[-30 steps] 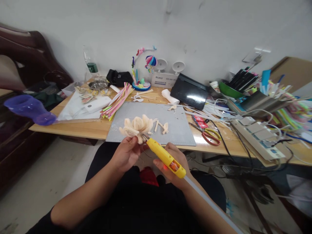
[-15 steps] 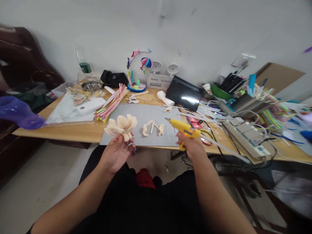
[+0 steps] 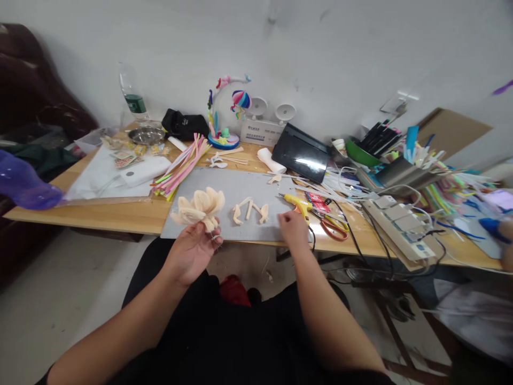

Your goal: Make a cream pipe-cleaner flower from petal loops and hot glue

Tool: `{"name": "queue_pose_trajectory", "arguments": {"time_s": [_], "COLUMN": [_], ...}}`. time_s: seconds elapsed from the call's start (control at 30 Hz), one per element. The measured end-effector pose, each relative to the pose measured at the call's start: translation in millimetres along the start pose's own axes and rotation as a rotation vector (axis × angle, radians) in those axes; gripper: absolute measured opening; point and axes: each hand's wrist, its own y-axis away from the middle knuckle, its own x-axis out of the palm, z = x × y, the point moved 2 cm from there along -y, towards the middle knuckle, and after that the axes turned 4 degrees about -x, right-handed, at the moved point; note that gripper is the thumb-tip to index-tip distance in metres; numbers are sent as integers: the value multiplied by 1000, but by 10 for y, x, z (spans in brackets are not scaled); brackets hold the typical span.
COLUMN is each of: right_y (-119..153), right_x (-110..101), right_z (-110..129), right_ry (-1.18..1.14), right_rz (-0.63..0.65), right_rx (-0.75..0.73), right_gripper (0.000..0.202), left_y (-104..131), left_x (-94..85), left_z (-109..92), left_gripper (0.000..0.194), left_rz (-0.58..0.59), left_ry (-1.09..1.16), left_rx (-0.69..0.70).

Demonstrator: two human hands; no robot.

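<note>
In my left hand (image 3: 196, 248) is a cream flower of fuzzy, looped petals (image 3: 200, 206), pinched at its base, with thin strands hanging below. My right hand (image 3: 295, 231) is curled loosely closed over the front right of the grey mat (image 3: 216, 184); nothing shows in its fingers. Just behind it lies a yellow hot glue gun (image 3: 298, 202), its nozzle pointing left and its handle partly hidden by the hand. Between my hands, loose cream petal pieces (image 3: 262, 214) and a short cream strip (image 3: 249, 209) rest on the mat.
Orange-handled scissors (image 3: 334, 229) lie right of the glue gun, near cables and a white power strip (image 3: 401, 224). Pink and yellow pipe cleaners (image 3: 182, 166) lie left of the mat. Behind stand a colourful balloon ornament (image 3: 224, 139) and a black tray-like object (image 3: 302, 152).
My right hand has let go of the glue gun, which now lies on the table, and has shifted left and toward me. The left hand still holds the flower.
</note>
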Motion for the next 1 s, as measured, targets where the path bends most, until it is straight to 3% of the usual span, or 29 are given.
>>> {"name": "queue_pose_trajectory", "arguments": {"time_s": [0.13,0.23,0.47,0.6,0.67,0.73,0.8,0.9,1.0], "right_y": [104,93,113,372,544,698,823,957,1025], "right_x": [329,401,233,44,-75,-195,-293,-346,-298], "right_z": [237,282,318,620,827,1018,1168,1297,1334], "right_ry": [48,52,-187,-647,-930,-999,-878,-621,-514], "right_rz": [67,48,-23,63,37,-83,-272,-516,-532], "right_rx": [-62,-64,-64,-150,-238,-391,-599,-886,-1038], "right_gripper": [23,22,21,27,22,14,6,23,33], "left_y": [-10,20,100,129,138,148,162,184,200], "left_x": [28,35,23,45,71,106,145,197,227], "left_z": [20,17,13,20,33,51,73,106,135], "left_gripper": [23,23,26,27,27,29,30,29,26], "left_rz": [34,38,19,27,31,40,55,90,114], "left_ry": [-9,-4,22,12,-10,-32,-48,-54,-42], "left_rx": [-12,-5,1,0,1,-3,-9,-8,-11]}}
